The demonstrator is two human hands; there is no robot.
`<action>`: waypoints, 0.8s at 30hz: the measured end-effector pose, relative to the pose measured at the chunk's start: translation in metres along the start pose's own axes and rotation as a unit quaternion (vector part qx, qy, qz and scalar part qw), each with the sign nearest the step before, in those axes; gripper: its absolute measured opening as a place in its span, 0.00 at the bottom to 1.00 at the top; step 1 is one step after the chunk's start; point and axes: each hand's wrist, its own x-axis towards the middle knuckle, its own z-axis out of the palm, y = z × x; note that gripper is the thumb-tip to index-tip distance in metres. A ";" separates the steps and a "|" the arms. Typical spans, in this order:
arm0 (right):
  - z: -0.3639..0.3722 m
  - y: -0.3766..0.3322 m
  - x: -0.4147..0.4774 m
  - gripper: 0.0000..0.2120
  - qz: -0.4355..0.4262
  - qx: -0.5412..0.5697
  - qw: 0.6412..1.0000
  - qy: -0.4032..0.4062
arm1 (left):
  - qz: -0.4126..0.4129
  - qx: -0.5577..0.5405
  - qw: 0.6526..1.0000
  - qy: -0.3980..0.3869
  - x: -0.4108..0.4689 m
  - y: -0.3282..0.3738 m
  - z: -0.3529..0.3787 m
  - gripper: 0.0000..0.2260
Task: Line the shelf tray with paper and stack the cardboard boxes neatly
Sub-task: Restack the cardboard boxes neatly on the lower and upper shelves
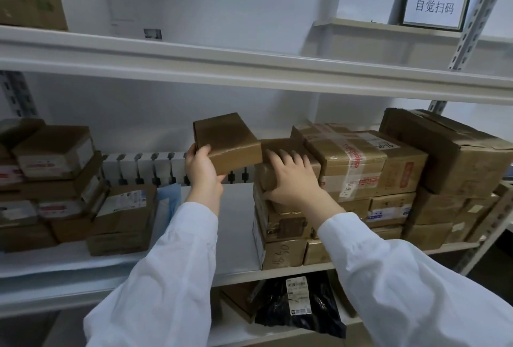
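Our left hand [201,169] gripped a small box [227,144] of plain brown cardboard, thumb under its near edge and fingers on its side, holding it tilted above the shelf [238,221] at twelve o'clock of the bare gap. Our right hand [291,177] clasped a flat box [286,164], fingers spread over its top and thumb against its near end, where it lay on the right stack [361,174] at three o'clock. That stack was rectangular cartons, some glossy with clear tape, some bearing printed labels and handwritten numbers. At nine o'clock the left stack [55,180] held smaller labelled cartons, piled unevenly. A pale sheet [69,260] showed at their foot on the white shelf. At six o'clock a black bag [299,307] of crinkled plastic, white-labelled, lay on the lower shelf [238,332].
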 end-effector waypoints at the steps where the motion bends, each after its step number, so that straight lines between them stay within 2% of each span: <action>1: 0.005 -0.002 0.001 0.43 0.003 -0.031 0.999 0.008 | -0.003 0.000 1.000 0.001 0.002 0.000 -0.003 0.10; 3: 0.014 -0.003 0.006 0.42 0.011 -0.057 0.997 0.046 | -0.009 0.002 1.000 0.002 0.006 -0.001 -0.010 0.10; 7: 0.019 -0.004 0.012 0.32 0.017 -0.063 0.993 0.102 | -0.008 0.022 1.000 0.006 0.014 -0.002 -0.025 0.15; 11: 0.013 -0.006 0.017 0.32 0.023 -0.022 0.989 0.145 | -0.007 0.030 0.999 0.014 0.025 -0.004 -0.036 0.17; 17: 0.000 -0.032 0.023 0.34 -0.035 -0.024 0.980 0.193 | -0.013 0.018 1.000 0.015 0.036 -0.007 -0.054 0.33; 20: 0.005 -0.049 0.029 0.34 -0.086 -0.026 0.970 0.226 | -0.038 -0.018 0.999 -0.015 0.045 -0.001 -0.071 0.30; 24: 0.019 -0.070 0.036 0.35 -0.131 -0.010 0.971 0.201 | -0.062 -0.070 0.994 -0.061 0.055 0.008 -0.104 0.26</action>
